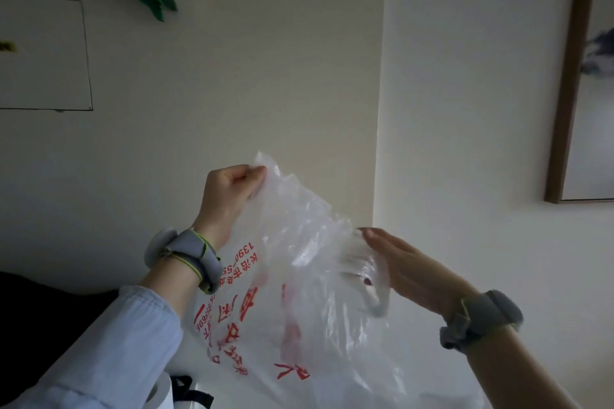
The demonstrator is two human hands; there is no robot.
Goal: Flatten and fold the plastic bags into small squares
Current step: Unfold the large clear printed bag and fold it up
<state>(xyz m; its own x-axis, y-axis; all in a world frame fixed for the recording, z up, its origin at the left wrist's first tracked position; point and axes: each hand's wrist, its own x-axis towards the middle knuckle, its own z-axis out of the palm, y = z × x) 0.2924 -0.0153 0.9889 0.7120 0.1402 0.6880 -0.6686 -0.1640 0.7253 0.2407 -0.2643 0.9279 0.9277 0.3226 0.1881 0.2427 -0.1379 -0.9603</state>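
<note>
Left hand (232, 189) pinches one top corner of the thin printed plastic bag (292, 302), held aloft between both hands; right hand (408, 269), fingers straight, touches the opposite edge. Featherlight, limp, slippery; grip corners.

Light blue sleeve (109, 342); grey wristbands (192, 259) both wrists.

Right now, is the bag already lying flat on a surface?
No, the plastic bag hangs crumpled in the air, its top corner pinched by the left hand while the right hand touches its side.
</note>
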